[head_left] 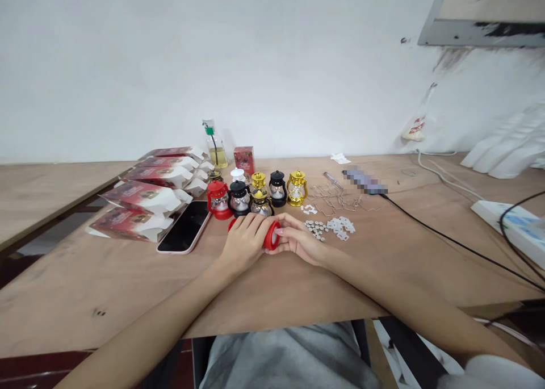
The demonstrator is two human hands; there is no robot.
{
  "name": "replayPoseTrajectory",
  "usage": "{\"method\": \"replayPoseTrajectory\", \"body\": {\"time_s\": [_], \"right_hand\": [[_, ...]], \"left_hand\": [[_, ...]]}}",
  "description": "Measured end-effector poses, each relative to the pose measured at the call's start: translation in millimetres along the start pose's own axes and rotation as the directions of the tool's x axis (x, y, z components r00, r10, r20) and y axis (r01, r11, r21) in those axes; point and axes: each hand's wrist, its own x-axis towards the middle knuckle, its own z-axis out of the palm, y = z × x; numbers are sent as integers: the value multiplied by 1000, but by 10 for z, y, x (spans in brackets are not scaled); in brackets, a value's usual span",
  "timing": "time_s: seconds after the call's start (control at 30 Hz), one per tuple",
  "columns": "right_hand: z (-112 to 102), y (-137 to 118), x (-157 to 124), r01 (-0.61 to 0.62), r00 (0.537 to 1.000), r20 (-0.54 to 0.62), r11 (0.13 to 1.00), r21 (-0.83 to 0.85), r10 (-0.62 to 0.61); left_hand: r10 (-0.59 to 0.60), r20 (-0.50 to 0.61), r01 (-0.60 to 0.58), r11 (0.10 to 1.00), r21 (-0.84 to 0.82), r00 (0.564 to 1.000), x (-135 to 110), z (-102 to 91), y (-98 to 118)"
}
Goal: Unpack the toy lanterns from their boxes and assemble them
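Note:
My left hand (247, 235) is wrapped over a red mini lantern (271, 235), which lies on its side with its base turned to the right. At that base, my right hand (298, 240) has its thumb on the pale bottom and its other fingers curled at the rim. Any small part under the thumb is too hidden to make out. Just behind my hands stand several mini lanterns: a red one (219, 200), black ones (278, 188), gold ones (297, 188) and a white-topped one (238, 175). Button cells (315, 229) and small white pieces (341, 228) lie right of my right hand.
Open red-and-white boxes (138, 197) lie at left beside a phone (185, 228). Behind the lanterns stand a pump bottle (216, 147) and a small red box (244, 159). Thin wires (334, 199), a screwdriver (332, 180), a cabled device (365, 182) and a power strip (508, 227) are at right.

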Motion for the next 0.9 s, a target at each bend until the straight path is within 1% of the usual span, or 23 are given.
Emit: {"method": "replayPoseTrajectory", "body": {"time_s": [0.1,0.23,0.37,0.5,0.7,0.8,0.9], "right_hand": [[9,-3,-8,-38,999,5,998,43,37],[20,15,-8,-89,996,-9,995,49,90],[34,46,-8,-142,988,-61,989,47,145],[43,52,-8,-166,981,-91,985,48,170],[48,29,-15,-168,980,-97,984,51,172],[47,55,-5,-172,979,-100,983,60,178],[32,101,16,-156,973,-160,985,70,166]], "left_hand": [[3,13,-3,1000,7,1000,0,2,9],[9,44,-10,1000,29,999,-15,28,23],[19,136,-26,998,51,991,-28,54,47],[4,221,-20,997,70,975,-17,53,62],[1,233,-3,1000,7,973,-16,38,72],[-8,244,5,1000,12,970,-17,42,86],[-1,229,-3,1000,17,974,-7,47,102]]}}
